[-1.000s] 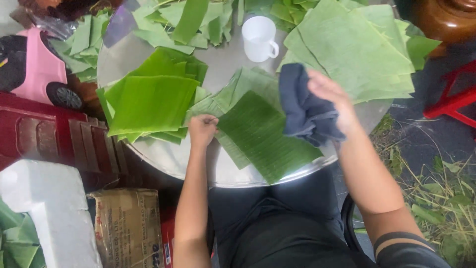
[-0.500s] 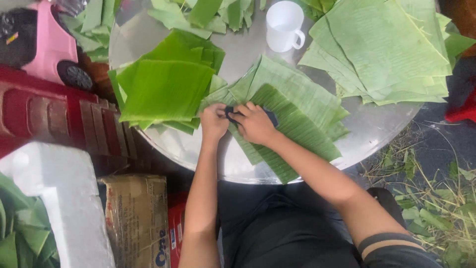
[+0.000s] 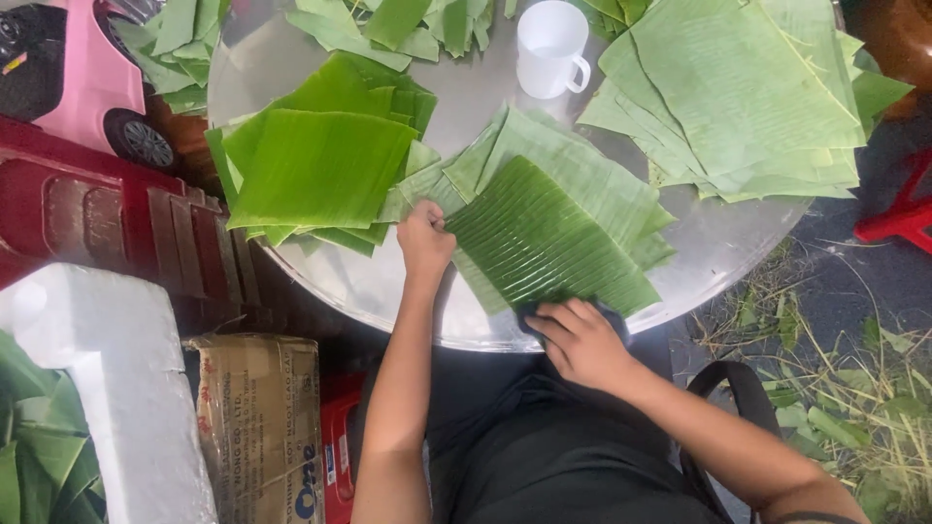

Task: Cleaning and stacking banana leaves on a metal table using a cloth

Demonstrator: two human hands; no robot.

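Two hands are on one dark green leaf, which lies ribbed side up on a small pile of paler leaves at the near edge of the round metal table. Your left hand pins the leaf's left corner, fingers curled and pressed down together. Your right hand sits at the near edge, fingers close together and bent over a dark cloth, most of it hidden beneath the palm.

Judge the leaf as light, thin and floppy, smooth enough to slide on the leaves beneath it. It likely splits easily along the ribs, so press flat rather than pinch, and lift it by a corner or along an edge with the ribs running away from your fingers. The cloth is soft and will bunch; keep it wadded under the palm.

Left of your hands lies a brighter stack, well apart from the broad pale pile at the far right. A white mug stands between them, farther back.
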